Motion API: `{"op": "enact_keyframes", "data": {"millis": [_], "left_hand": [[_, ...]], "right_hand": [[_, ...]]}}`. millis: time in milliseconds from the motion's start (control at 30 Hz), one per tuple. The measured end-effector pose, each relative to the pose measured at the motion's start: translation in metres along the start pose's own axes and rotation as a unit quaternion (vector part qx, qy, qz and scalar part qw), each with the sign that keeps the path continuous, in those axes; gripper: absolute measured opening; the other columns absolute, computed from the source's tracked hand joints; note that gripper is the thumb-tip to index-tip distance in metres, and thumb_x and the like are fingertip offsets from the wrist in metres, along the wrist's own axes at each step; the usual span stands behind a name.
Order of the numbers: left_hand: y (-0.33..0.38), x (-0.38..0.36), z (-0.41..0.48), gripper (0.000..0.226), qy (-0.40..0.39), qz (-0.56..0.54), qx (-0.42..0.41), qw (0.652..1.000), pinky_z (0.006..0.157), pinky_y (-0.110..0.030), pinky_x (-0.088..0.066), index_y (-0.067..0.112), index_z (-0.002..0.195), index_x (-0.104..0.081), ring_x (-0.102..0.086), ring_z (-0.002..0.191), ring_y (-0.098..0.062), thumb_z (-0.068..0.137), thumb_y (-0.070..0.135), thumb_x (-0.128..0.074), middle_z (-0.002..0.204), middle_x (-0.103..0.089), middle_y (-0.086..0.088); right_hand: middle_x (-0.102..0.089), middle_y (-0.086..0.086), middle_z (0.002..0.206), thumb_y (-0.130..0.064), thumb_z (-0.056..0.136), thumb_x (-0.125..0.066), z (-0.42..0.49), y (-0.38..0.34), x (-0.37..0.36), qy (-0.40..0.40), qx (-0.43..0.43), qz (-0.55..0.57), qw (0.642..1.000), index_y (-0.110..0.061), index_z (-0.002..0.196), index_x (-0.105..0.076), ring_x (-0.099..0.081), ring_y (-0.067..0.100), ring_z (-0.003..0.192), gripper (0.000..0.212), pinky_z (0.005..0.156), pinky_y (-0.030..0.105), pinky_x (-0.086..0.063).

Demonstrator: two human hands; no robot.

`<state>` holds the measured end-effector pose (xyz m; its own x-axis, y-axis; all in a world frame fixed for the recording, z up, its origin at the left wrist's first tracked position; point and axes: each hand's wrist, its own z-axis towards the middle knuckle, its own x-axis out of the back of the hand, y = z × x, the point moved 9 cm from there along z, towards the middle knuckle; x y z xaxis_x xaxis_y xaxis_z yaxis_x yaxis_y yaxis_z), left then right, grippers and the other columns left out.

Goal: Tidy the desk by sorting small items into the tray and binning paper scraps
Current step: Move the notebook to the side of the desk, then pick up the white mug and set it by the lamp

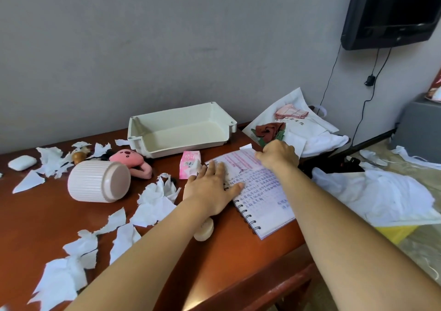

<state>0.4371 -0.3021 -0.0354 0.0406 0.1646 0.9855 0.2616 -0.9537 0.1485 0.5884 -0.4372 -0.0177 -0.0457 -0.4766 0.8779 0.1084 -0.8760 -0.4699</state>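
Observation:
An open spiral notebook (260,191) with handwriting lies at the right of the wooden desk (226,258). My left hand (212,186) presses flat on its left page, fingers spread. My right hand (278,154) pinches the far corner of the page, beside a white paper scrap (246,147). A cream tray (181,130) stands empty against the wall. Torn white paper scraps (152,201) litter the desk's left half. A pink tissue packet (189,164) lies between tray and notebook.
A ribbed white cup (97,182) lies on its side beside a pink plush toy (133,160). A white eraser-like block (22,162) sits far left. A small round cream object (204,232) peeks from under my left forearm. A white bag (293,124) and cloths sit at right.

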Motion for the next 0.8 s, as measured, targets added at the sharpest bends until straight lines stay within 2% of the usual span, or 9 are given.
{"op": "enact_keyframes", "data": {"millis": [67,167,200,300,333,433,533,667,800], "left_hand": [[-0.002,0.0,0.001,0.085,-0.002,-0.003,-0.006,1.0,0.119,-0.043,-0.012,0.023,0.152,-0.002,-0.001,0.149,-0.02,0.086,0.072,-0.025,0.161,0.001,-0.003],[-0.003,0.0,0.003,0.084,-0.003,-0.003,-0.015,1.0,0.119,-0.041,-0.009,0.023,0.152,-0.001,0.001,0.149,-0.02,0.087,0.071,-0.025,0.161,0.002,-0.003],[-0.003,-0.001,0.003,0.084,-0.002,-0.005,-0.018,1.0,0.119,-0.041,-0.009,0.023,0.152,0.0,0.001,0.149,-0.02,0.087,0.071,-0.025,0.161,0.002,-0.004],[-0.004,-0.002,0.006,0.085,0.002,-0.008,-0.021,1.0,0.121,-0.042,-0.007,0.022,0.152,0.0,0.001,0.149,-0.02,0.088,0.07,-0.026,0.161,0.003,-0.005],[-0.005,-0.003,0.006,0.085,0.003,-0.005,-0.021,1.0,0.121,-0.042,-0.007,0.022,0.152,0.0,0.001,0.149,-0.02,0.088,0.07,-0.025,0.161,0.003,-0.005],[-0.004,-0.002,0.007,0.084,0.007,0.01,-0.022,1.0,0.12,-0.043,-0.005,0.021,0.152,0.0,0.002,0.149,-0.021,0.088,0.07,-0.023,0.161,0.002,-0.005],[-0.003,0.001,0.006,0.083,0.019,0.023,-0.022,0.999,0.119,-0.045,-0.004,0.02,0.152,-0.002,0.003,0.149,-0.022,0.088,0.07,-0.023,0.161,-0.001,-0.005],[-0.003,0.004,0.003,0.08,0.028,0.024,-0.019,0.999,0.118,-0.045,-0.003,0.018,0.152,-0.008,0.002,0.149,-0.023,0.09,0.067,-0.022,0.16,-0.007,-0.006],[-0.008,0.015,-0.003,0.07,0.057,-0.037,0.002,0.998,0.118,-0.043,-0.006,0.015,0.149,-0.022,-0.005,0.148,-0.022,0.094,0.059,-0.023,0.159,-0.016,-0.006]], "right_hand": [[-0.064,0.009,0.119,-0.036,0.088,-0.062,0.013,-0.009,-0.004,-0.04,0.003,0.077,0.996,-0.012,0.11,-0.066,-0.058,0.031,0.111,0.032,0.088,0.034,-0.047],[-0.059,0.011,0.13,-0.029,0.088,-0.064,0.028,-0.023,-0.016,-0.069,0.029,0.124,0.99,-0.01,0.124,-0.059,-0.055,0.031,0.119,0.041,0.099,0.037,-0.045],[-0.06,0.011,0.129,-0.027,0.088,-0.065,0.033,-0.026,-0.021,-0.069,0.033,0.132,0.988,-0.01,0.123,-0.06,-0.056,0.03,0.119,0.039,0.1,0.037,-0.045],[-0.07,0.012,0.109,-0.02,0.087,-0.065,0.046,-0.031,-0.034,-0.047,0.039,0.141,0.988,-0.008,0.095,-0.071,-0.063,0.031,0.105,0.015,0.094,0.036,-0.05],[-0.071,0.012,0.106,-0.018,0.088,-0.063,0.048,-0.032,-0.035,-0.036,0.04,0.138,0.989,-0.008,0.09,-0.072,-0.063,0.031,0.103,0.013,0.093,0.036,-0.051],[-0.071,0.013,0.1,-0.014,0.09,-0.059,0.046,-0.039,-0.033,-0.001,0.061,0.144,0.988,-0.008,0.086,-0.071,-0.064,0.032,0.097,0.014,0.086,0.034,-0.052],[-0.072,0.01,0.09,-0.01,0.089,-0.057,0.038,-0.057,-0.029,0.016,0.12,0.158,0.98,-0.01,0.083,-0.07,-0.065,0.028,0.087,0.015,0.077,0.034,-0.053],[-0.068,0.005,0.075,-0.009,0.085,-0.06,0.021,-0.083,-0.038,-0.02,0.168,0.19,0.967,-0.011,0.077,-0.071,-0.063,0.025,0.079,0.014,0.077,0.038,-0.054],[-0.063,0.0,0.067,-0.009,0.082,-0.063,-0.002,-0.112,-0.049,-0.042,0.21,0.213,0.953,-0.013,0.073,-0.072,-0.058,0.018,0.071,0.013,0.076,0.04,-0.055]]}}
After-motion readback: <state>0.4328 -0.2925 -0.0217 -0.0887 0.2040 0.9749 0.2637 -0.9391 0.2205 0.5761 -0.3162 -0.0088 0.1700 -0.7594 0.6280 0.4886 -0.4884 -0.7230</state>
